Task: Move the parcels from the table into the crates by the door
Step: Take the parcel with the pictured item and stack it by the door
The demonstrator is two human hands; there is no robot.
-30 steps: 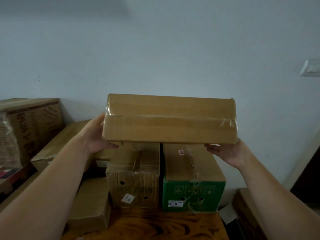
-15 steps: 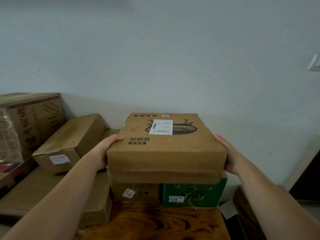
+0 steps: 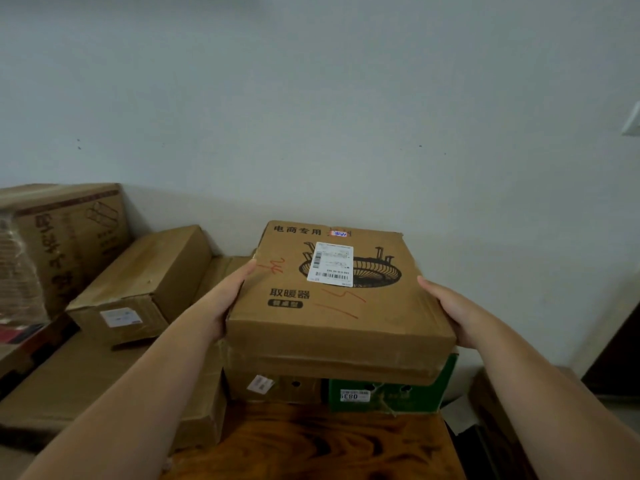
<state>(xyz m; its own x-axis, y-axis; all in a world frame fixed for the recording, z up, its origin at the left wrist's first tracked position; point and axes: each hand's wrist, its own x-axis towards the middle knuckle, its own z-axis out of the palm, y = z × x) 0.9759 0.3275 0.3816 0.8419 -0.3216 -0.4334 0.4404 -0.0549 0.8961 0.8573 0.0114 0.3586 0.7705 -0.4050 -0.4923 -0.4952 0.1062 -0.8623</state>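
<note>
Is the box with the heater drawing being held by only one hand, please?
No, the left hand and the right hand each press against one side of the heater box.

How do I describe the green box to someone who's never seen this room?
Start at the wooden table by the pale wall. Two boxes stand side by side on it, beneath the flat parcel that the left hand and right hand hold. It is the right one: the only green box, white label on its front, while its neighbour is plain brown cardboard.
</note>
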